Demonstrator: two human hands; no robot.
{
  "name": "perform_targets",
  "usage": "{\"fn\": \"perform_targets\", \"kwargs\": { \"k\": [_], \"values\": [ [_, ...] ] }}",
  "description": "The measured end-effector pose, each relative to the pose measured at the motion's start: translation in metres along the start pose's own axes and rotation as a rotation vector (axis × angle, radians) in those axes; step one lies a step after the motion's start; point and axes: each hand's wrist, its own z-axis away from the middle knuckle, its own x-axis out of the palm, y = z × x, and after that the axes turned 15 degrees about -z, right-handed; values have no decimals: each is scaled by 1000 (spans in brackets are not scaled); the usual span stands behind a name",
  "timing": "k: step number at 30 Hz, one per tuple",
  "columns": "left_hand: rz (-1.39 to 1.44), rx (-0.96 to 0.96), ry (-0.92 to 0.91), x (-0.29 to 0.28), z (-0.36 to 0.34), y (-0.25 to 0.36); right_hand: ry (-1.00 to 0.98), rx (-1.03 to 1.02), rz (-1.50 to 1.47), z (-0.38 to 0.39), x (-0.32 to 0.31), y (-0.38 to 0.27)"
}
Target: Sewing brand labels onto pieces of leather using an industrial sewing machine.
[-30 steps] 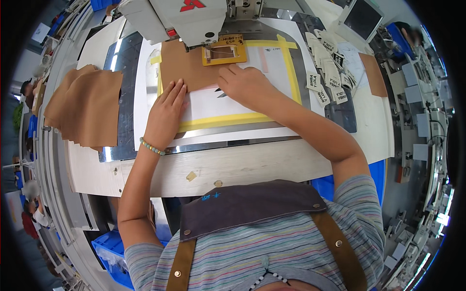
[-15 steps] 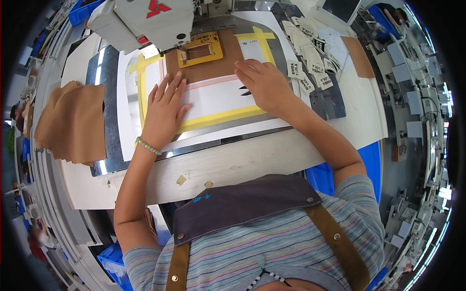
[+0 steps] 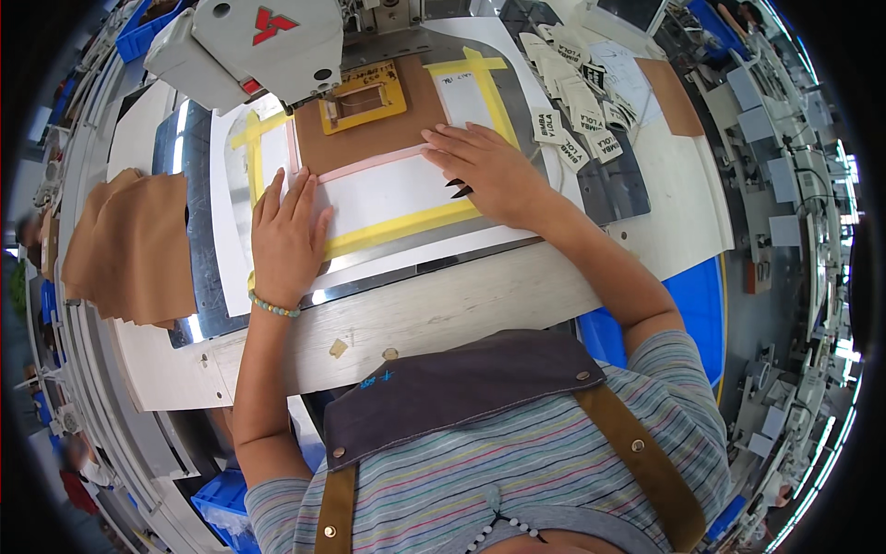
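Observation:
A brown leather-like panel lies on a white template edged with yellow tape, under the sewing machine head. A yellow frame with a rectangular window sits on the panel below the machine. My left hand rests flat, fingers spread, with its fingertips by the panel's near left corner and the pink strip. At the near right corner, my right hand has its fingertips on the panel's edge. A small black two-pointed tool, like thread snips, sticks out from under its palm; the rest is hidden.
A stack of brown pieces lies at the left of the table. White and black fabric labels are heaped at the right, beside another brown piece. A blue bin stands below the table's right side.
My left hand has slid back toward me, uncovering more of the panel's near left edge. My right hand stays by the near right corner; the whole view has shifted slightly.

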Motion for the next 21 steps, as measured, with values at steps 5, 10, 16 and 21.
{"fn": "perform_targets", "kwargs": {
  "k": [5, 10, 16, 21],
  "values": [
    [-7, -1, 65, -10, -5, 6, 38, 24, 2, -2, 2, 0],
    [168, -19, -23, 3, 0, -1, 45, 63, 58, 2, 1, -1],
    [190, -48, 48, -6, -5, 3, 112, -10, 139, 0, -3, -5],
    [192, -28, -14, 1, -1, -1, 76, -1, 182, 4, 2, -4]
  ]
}}
